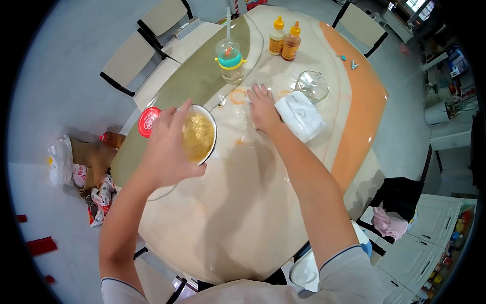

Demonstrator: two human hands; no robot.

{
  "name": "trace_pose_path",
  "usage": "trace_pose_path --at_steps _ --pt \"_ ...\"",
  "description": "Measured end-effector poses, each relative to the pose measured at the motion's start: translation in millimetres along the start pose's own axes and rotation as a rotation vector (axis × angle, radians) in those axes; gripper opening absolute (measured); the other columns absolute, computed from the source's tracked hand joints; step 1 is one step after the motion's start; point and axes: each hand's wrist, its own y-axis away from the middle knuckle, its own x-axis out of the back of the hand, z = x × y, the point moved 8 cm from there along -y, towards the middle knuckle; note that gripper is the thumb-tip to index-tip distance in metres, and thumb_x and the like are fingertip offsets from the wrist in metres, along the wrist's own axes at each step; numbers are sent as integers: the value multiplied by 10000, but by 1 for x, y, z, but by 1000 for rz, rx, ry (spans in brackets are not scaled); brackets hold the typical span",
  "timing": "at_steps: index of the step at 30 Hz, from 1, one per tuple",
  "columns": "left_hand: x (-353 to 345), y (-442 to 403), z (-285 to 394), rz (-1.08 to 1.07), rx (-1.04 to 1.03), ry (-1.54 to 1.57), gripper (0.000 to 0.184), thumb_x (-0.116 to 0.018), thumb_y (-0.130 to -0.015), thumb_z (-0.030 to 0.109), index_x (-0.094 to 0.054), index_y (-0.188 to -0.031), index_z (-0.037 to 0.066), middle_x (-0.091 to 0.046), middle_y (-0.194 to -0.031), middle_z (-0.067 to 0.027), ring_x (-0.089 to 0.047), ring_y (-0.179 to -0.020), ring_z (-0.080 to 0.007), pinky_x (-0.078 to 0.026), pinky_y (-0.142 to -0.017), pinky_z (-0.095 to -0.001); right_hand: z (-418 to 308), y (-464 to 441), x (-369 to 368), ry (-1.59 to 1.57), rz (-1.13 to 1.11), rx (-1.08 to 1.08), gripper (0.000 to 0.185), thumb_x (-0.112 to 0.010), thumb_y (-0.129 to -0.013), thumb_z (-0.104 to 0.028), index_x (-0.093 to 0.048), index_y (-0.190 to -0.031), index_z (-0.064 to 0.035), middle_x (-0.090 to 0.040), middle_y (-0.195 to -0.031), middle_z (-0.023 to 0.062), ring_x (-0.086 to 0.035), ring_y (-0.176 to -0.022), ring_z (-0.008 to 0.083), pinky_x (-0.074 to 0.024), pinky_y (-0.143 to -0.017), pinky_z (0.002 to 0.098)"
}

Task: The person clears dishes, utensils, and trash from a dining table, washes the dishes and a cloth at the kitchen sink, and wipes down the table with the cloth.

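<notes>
My left hand [169, 144] is wrapped over the near left side of a white bowl with a dark rim [214, 134], thumb at the near edge. Yellowish, shiny food [197, 137], perhaps noodles or soup, fills it. My right hand [263, 109] lies flat on the table with its fingers stretched forward. A small white patch shows by those fingertips; I cannot make out what it is. Close to my right wrist sits a white soft pack of tissues [301, 116]. Left of the bowl is a round red lid [149, 121], partly behind my left hand.
A sippy cup with a teal band [230, 62] and two yellow-capped bottles [276, 36] [291, 43] stand farther back on the table [177, 228]. A clear glass vessel [312, 86] is behind the tissues. Chairs [129, 63] surround the table; bags [61, 157] lie on the floor at left.
</notes>
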Motion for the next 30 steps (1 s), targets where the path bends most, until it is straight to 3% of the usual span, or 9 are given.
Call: trace_pose_path --at_steps 14,16,17,19,22,24,25,27,30 --pt "42 59 -13 -10 -71 55 1193 -842 -486 192 -267 -1522 52 -404 -1386 -265 -410 -1289 -447 -382 -1077 -487 -170 157 -40 -524 -451 423 421 -523 -942 -53 -551 -1361 -21 -512 -1436 168 -453 -1354 331 -334 -1159 437" --pt "37 68 -18 -40 -36 63 1218 -838 -469 183 -259 -1535 69 -400 -1407 -244 -401 -1308 -436 -377 -1090 -486 -121 70 -48 -1010 -530 -243 403 -510 -952 -74 -567 -1348 -23 -527 -1425 164 -460 -1349 320 -356 -1136 435" --pt "35 72 -19 -38 -30 59 1215 -835 -470 181 -260 -1534 70 -402 -1407 -240 -404 -1306 -433 -378 -1089 -483 -107 30 -39 -587 -40 119 353 -567 -871 -107 -636 -1195 13 -624 -1282 176 -536 -1268 345 -398 -1073 474" --pt "31 75 -19 -40 -30 57 1212 -832 -470 178 -262 -1534 70 -404 -1406 -236 -406 -1304 -431 -380 -1087 -481 -89 -33 -54 -118 -150 239 445 -483 -901 -52 -562 -1338 -9 -524 -1411 201 -467 -1315 365 -376 -1086 431" --pt "23 75 -18 -44 -30 70 1196 -830 -477 177 -273 -1529 68 -406 -1408 -232 -411 -1301 -427 -377 -1091 -473 -125 -14 -67 -242 -532 188 435 -485 -889 -40 -577 -1313 -3 -530 -1376 236 -446 -1320 396 -357 -1106 425" --pt "18 63 -10 0 -103 52 1177 -827 -489 176 -281 -1526 67 -402 -1411 -234 -414 -1298 -424 -372 -1095 -466 -162 51 -65 -429 -308 217 215 -507 -901 -66 -646 -1047 6 -596 -1049 220 -538 -1113 385 -418 -1020 467" --pt "10 58 -7 -6 -114 70 1177 -827 -489 176 -281 -1526 67 -402 -1411 -234 -414 -1298 -424 -372 -1095 -466 -174 93 -53 -537 -109 168 243 -499 -936 -113 -633 -1096 11 -594 -1133 237 -529 -1162 386 -410 -1046 460" --pt "-5 43 -1 15 -129 28 1161 -832 -501 182 -288 -1521 66 -401 -1410 -241 -414 -1292 -427 -371 -1093 -464 -191 169 -56 -631 -567 -141 351 -481 -961 -119 -573 -1262 34 -544 -1319 247 -472 -1291 403 -378 -1110 433" --pt "-46 18 13 -5 -171 38 1168 -847 -518 227 -275 -1524 72 -383 -1401 -287 -415 -1252 -477 -385 -1073 -496 -212 226 -35 -611 -490 157 332 -534 -932 -70 -619 -1245 3 -581 -1310 207 -491 -1286 398 -363 -1129 437"
